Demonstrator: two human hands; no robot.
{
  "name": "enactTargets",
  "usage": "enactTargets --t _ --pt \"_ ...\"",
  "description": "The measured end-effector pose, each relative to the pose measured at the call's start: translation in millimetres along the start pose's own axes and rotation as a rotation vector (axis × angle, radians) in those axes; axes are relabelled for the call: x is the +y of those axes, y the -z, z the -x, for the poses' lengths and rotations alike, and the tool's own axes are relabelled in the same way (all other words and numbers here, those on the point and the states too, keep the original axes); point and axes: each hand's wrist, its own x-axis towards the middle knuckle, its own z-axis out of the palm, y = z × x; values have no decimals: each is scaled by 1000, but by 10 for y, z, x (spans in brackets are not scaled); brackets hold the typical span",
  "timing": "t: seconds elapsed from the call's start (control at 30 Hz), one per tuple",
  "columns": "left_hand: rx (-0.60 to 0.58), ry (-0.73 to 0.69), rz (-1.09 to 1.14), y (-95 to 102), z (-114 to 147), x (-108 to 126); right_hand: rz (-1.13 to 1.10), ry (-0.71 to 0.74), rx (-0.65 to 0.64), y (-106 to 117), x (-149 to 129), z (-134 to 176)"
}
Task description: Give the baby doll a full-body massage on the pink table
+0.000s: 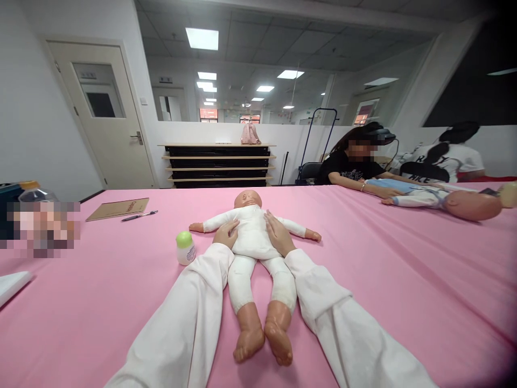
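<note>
A baby doll point(254, 231) with a white cloth body lies on its back on the pink-covered table, head away from me and bare feet towards me. Its arms are spread out to both sides. My left hand point(226, 233) rests against the left side of the doll's torso, fingers stretched. Against the right side of the torso lies my right hand point(278, 233), its fingers extended and flat. Neither hand grips anything. Just left of my left forearm stands a small white bottle point(186, 249) with a green cap.
Further left lie a brown notebook point(118, 209) and a pen point(139, 216). A clear bottle with an orange cap point(32, 189) stands at the left edge. Across the table on the right, a person point(355, 161) in a headset handles another doll point(472, 205) in blue and white clothes.
</note>
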Motion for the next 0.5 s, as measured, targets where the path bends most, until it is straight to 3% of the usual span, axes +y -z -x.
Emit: enactTargets --t 0.07,0.13,0.27,0.5 --pt "-1 -3 -1 -4 -5 -17 -81 168 -66 29 -22 -1" --pt "-3 -5 -1 -8 -10 -29 -109 193 -142 30 -17 -12" --pt "-14 3 1 -10 -9 -32 -91 12 -212 -50 105 -47" --pt "0 19 29 -8 -3 1 -9 -325 -119 -190 389 -29"
